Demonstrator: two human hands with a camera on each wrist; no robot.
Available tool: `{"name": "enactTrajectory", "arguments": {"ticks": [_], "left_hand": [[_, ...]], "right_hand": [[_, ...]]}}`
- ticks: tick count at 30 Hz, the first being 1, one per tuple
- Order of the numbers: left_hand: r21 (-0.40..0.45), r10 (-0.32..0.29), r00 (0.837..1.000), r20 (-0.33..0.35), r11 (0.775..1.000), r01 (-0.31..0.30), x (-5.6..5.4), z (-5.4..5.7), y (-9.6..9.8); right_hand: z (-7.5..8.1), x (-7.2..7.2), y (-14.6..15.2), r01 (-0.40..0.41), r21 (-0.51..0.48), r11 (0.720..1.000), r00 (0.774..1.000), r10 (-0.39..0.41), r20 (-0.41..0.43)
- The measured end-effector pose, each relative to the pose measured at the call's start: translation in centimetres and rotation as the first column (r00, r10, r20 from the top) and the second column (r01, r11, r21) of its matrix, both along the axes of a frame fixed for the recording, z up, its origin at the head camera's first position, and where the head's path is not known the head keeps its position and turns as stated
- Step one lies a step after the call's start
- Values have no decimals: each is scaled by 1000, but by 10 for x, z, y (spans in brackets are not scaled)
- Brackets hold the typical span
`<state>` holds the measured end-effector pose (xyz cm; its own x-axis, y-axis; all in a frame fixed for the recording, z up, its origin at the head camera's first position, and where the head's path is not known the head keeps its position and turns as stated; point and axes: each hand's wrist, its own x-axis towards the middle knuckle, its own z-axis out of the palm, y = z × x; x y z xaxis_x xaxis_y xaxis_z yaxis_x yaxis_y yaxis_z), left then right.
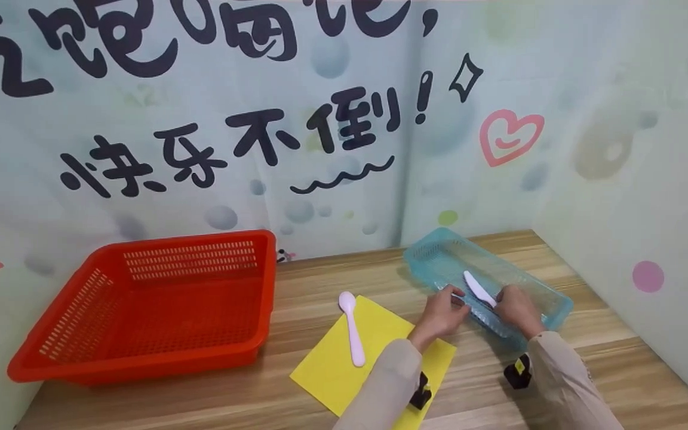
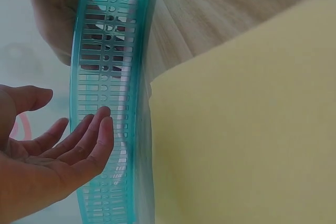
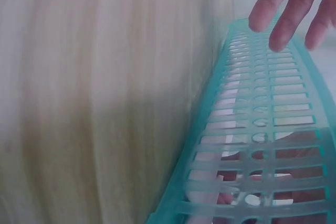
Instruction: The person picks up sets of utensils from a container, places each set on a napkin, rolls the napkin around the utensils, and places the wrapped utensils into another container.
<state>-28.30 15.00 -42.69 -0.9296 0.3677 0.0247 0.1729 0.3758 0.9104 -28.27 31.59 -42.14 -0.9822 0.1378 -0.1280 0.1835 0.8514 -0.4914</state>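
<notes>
One pale lilac knife lies within the light-blue basket, its blade pointing toward 11 o'clock, with 12 o'clock away from the person. At its 4 o'clock the right hand reaches over the rim and pinches the handle end. At the knife's 8 o'clock the left hand is at the basket's near side, empty, thumb and fingers loosely spread; whether its fingertips touch the slotted wall cannot be told.

Farther toward 8 o'clock is a yellow sheet, one corner near the basket. On it rests a pale lilac spoon, its bowl toward 12 o'clock and past the sheet's edge. Out at 9 o'clock stands a large red basket, well apart. All stand on a wood-grain table; at 12 o'clock rises a printed backdrop with dark lettering.
</notes>
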Motion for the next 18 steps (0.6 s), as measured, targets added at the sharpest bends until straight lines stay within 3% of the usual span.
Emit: {"name": "enactTrajectory", "arguments": {"ticks": [6, 13, 16, 18], "left_hand": [[-16, 0, 1000, -5, 1000, 0, 1, 1, -1], [-27, -37, 992, -120, 999, 34, 0, 2, -7], [-30, -23, 997, -78, 999, 20, 0, 5, -9], [-36, -12, 999, -51, 999, 10, 0, 8, -10]], "right_hand": [[-1, 0, 0, 3, -19, 1000, 1000, -2, 25], [0, 5, -2, -20, 63, 998, 990, 29, -140], [6, 8, -7, -17, 61, 998, 986, 28, -167], [9, 9, -13, -19, 64, 998, 972, 33, -231]]}}
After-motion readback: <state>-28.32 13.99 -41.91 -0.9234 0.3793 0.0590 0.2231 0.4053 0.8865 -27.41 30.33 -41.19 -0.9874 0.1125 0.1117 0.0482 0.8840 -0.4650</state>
